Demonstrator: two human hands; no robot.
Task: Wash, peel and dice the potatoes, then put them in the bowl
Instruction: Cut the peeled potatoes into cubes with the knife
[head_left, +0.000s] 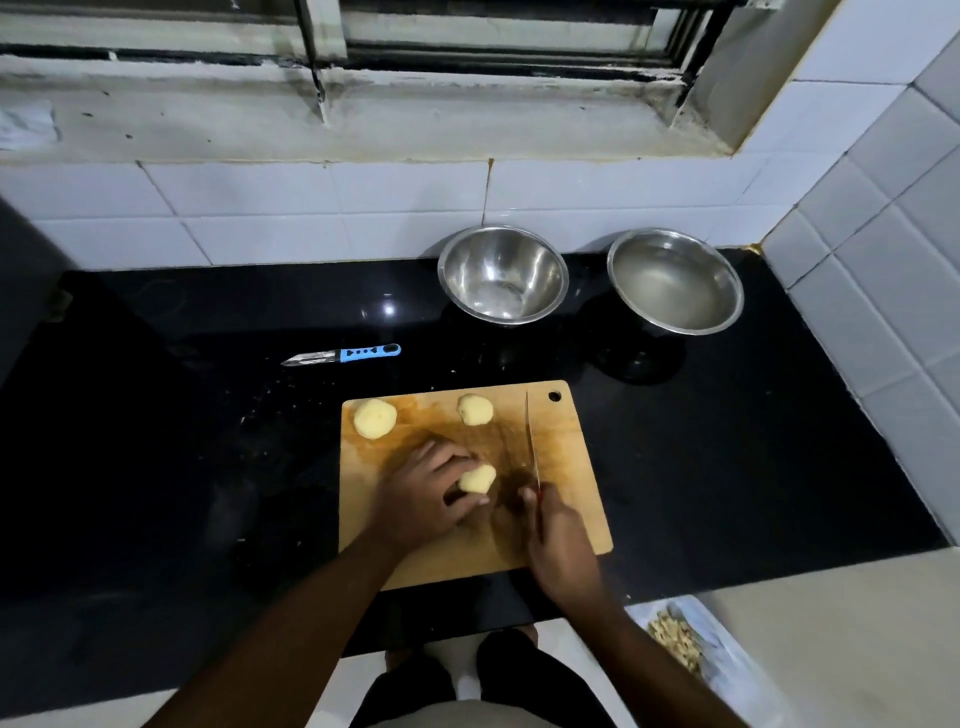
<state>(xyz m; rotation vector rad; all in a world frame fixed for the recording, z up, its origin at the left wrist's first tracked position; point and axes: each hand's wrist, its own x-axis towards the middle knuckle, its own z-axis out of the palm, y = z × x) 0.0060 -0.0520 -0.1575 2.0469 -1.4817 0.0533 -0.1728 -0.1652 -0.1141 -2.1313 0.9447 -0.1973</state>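
1. The left hand (426, 493) grips a peeled potato (478, 478) on the cutting board (582, 519); its fingers (447, 462) curl round it.
2. The right hand (558, 540) clasps the knife (531, 441), blade just beside the potato.
3. Peeled, it is probably wet, slippery, firm and prone to roll: hold it well behind the cut.
4. Two more potatoes (375, 419) wait at the board's far edge; the bowl (503, 275) stands beyond on the bench (208, 415).

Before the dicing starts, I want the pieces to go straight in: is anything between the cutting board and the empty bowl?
Nothing visible blocks it. The empty bowl stands just behind the cutting board, with only bare black counter between. The peeler lies off to the left, and the bowl of water stands to the right.
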